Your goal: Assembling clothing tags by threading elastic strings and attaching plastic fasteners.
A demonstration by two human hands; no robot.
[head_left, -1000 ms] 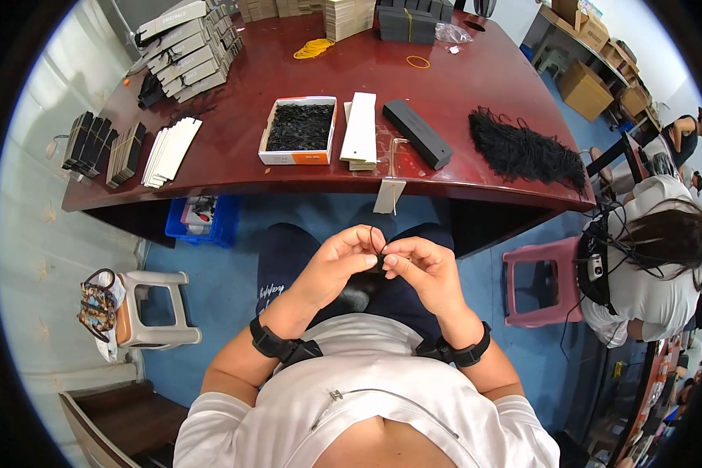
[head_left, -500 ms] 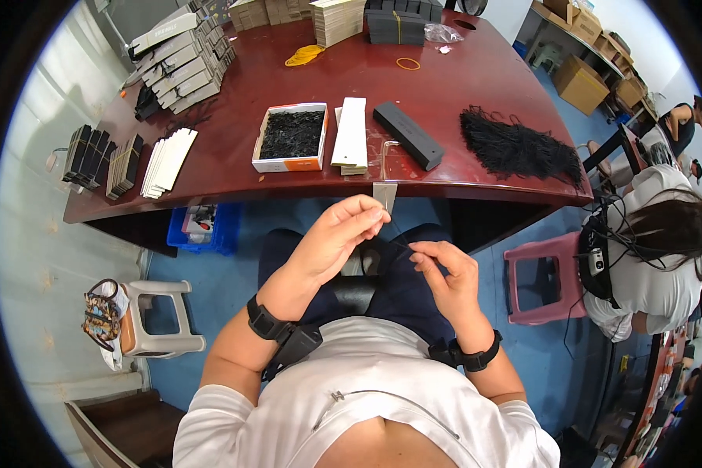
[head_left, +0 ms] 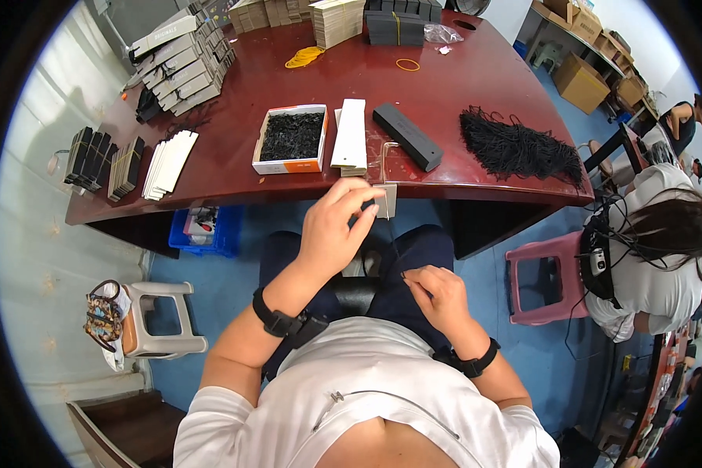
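Cord (head_left: 395,246), just one, is pinched in right hand (head_left: 441,298); left hand (head_left: 331,232) curls loosely near one bracket (head_left: 391,201), hold unclear.

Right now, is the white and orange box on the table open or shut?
Open: no lid covers the box, and its tangled black contents show from above.

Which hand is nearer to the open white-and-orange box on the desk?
Left. The left hand is by the front edge of the desk, nearer the body than the box and slightly right; the right hand is farther right and closer in.
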